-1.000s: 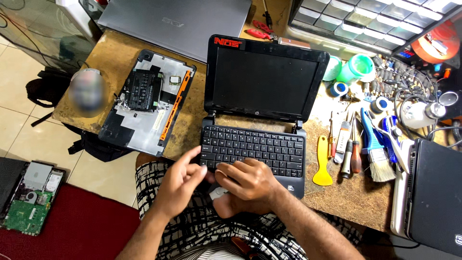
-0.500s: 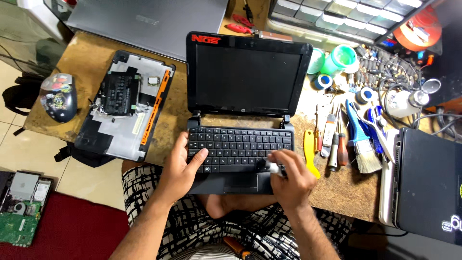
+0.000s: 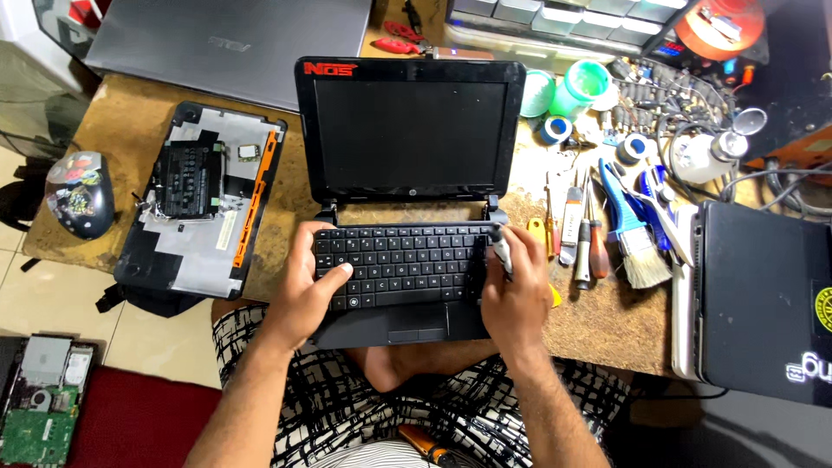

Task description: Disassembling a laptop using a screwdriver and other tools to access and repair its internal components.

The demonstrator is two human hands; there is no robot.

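Under my left grip [image 3: 305, 290] the small black plastic netbook [image 3: 407, 251] has matt keys, while its dark screen bezel is glossy and throws back light. My right grip [image 3: 516, 295] closes on a slim tool with a smooth white plastic handle [image 3: 502, 253]. The brown bench [image 3: 130, 113] looks rough, worn and mottled. The black plastic bottom cover [image 3: 204, 204] carries dull silver foil. My black-and-white patterned shorts [image 3: 347, 407] are soft cloth.

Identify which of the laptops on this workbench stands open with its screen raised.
The small black netbook under both hands. The silver laptop behind it and the black laptop at the right edge both lie closed and flat.
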